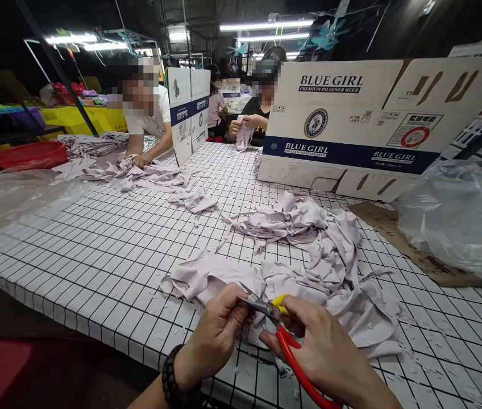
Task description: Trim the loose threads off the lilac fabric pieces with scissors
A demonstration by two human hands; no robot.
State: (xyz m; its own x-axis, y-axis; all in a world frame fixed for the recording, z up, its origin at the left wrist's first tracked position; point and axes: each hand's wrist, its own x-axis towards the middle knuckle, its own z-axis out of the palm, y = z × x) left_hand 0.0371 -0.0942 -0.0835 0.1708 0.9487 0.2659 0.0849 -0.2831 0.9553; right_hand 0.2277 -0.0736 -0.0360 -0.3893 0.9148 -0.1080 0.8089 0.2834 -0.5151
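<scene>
My right hand is wrapped round a pair of scissors with one red and one yellow handle. The blades are parted and point left, toward the fingertips of my left hand. Those fingers are pinched together on an edge of pale lilac-grey fabric; the exact spot they grip is partly hidden. A dark braided band circles my left wrist. Just beyond both hands a crumpled heap of the same fabric spreads over the table and curves round to the right.
The table has a white cover with a black grid. Upright beer cartons stand at the back right and centre. Clear plastic lies right. Two people handle fabric across the table. A red basket is at left.
</scene>
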